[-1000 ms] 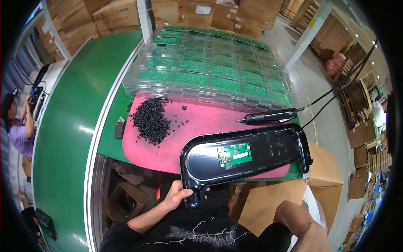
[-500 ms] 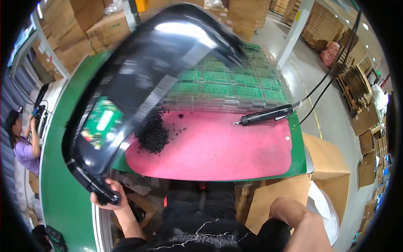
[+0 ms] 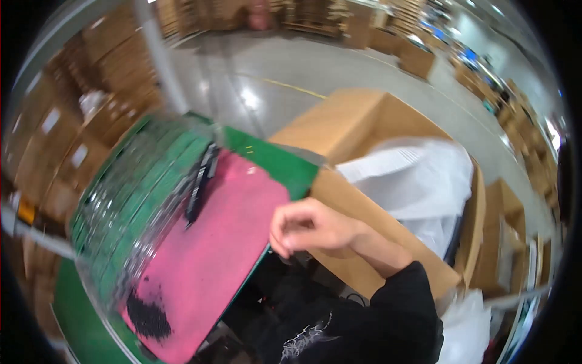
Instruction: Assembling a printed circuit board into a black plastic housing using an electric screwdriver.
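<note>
My right hand (image 3: 312, 227) hangs in the air off the near edge of the pink mat (image 3: 233, 209), beside a large cardboard box (image 3: 382, 224). Its fingers curl loosely toward the thumb, and nothing shows in them. White wrapping sheet (image 3: 418, 182) fills the box, with a dark edge showing under it. A black electric screwdriver (image 3: 202, 185) lies at the mat's far side, next to clear trays of green circuit boards (image 3: 139, 194). Small black screws (image 3: 147, 318) form a pile on the mat's left end. My left hand is out of view.
The green table (image 3: 270, 155) borders the box's left side. Stacked cartons (image 3: 45, 139) stand at the left, and a pale post (image 3: 160, 57) rises behind the trays. More boxes (image 3: 506, 242) and a white bag (image 3: 467, 327) are at the right.
The view has swung right, bringing the box into full sight. The black curved shell in my left hand has left the view with that hand. My right hand has come up beside the box.
</note>
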A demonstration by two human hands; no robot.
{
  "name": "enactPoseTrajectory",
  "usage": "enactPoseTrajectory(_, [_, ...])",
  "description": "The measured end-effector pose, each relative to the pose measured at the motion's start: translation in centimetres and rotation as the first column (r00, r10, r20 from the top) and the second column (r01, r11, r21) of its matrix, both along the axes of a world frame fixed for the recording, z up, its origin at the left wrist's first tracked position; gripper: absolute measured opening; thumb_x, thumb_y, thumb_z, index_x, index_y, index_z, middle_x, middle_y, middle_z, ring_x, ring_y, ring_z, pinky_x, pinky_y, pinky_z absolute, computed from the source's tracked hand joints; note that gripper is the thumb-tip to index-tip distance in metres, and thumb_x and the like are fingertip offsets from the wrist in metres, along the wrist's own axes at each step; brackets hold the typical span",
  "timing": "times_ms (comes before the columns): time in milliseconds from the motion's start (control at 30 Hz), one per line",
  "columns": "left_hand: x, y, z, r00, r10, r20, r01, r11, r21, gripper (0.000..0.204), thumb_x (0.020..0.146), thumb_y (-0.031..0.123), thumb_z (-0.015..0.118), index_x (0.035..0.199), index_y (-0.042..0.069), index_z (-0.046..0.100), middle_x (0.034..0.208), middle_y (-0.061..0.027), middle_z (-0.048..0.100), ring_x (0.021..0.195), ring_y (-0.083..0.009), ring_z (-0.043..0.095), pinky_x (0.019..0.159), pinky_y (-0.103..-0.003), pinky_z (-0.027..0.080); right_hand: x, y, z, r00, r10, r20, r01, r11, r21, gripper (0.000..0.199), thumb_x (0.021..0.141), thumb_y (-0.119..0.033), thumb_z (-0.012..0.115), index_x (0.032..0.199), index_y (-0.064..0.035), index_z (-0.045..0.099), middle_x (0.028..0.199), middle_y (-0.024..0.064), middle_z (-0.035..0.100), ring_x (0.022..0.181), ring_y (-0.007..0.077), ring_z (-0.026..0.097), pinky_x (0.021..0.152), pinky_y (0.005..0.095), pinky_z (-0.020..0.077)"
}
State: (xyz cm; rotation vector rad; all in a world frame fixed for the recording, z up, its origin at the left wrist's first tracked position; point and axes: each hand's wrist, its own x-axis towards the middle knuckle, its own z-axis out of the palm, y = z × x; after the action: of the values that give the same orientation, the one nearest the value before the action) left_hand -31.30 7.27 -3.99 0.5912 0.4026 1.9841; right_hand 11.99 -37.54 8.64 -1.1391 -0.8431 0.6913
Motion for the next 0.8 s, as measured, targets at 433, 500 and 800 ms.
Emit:
enactPoseTrajectory(433, [10.2, 0.0, -0.5, 0.692, -0.433, -0.577, 0.44, 0.887, -0.139, 0.043, 0.091, 0.036, 0.041, 0.107, 0.004, 0.064, 0.106, -0.0149, 0.063, 0.092, -0.0283, 0.059, 0.085, -0.043, 0.042, 1.1, -32.8, -13.3, 0.364, -0.14, 0.921, 0.47, -0.826, -0.311, 0.097, 0.06, -0.039, 0.084, 0.141, -0.0095, 0.04, 0.146, 0.0227, 0.034, 0.141, 0.0361, 0.023, 0.105, 0.0644, 0.0273])
enactPoseTrajectory(500, [13.4, -1.2, 0.3, 0.421, -0.71, -0.565, 0.801, 0.583, -0.135, 0.036, 0.088, 0.027, 0.05, 0.11, 0.002, 0.061, 0.099, -0.0132, 0.063, 0.088, -0.0243, 0.058, 0.081, -0.04, 0.045, 1.7, -32.6, -12.7, 0.469, -0.275, 0.839, 0.371, -0.802, -0.469, 0.072, 0.07, -0.045, 0.075, 0.126, -0.0041, 0.056, 0.144, 0.0223, 0.039, 0.136, 0.0367, 0.036, 0.098, 0.0583, 0.0401])
enactPoseTrajectory(800, [26.6, -15.0, -0.3, 0.037, -0.585, -0.81, 0.902, 0.369, -0.226, 0.026, 0.101, 0.016, 0.042, 0.106, -0.002, 0.059, 0.092, -0.0081, 0.061, 0.082, -0.0138, 0.056, 0.075, -0.026, 0.044, 5.0, -34.4, -11.6, 0.048, -0.77, 0.637, 0.69, -0.435, -0.579, 0.028, 0.077, -0.015, 0.062, 0.093, 0.0071, 0.066, 0.095, 0.0194, 0.069, 0.088, 0.0245, 0.067, 0.074, 0.035, 0.052])
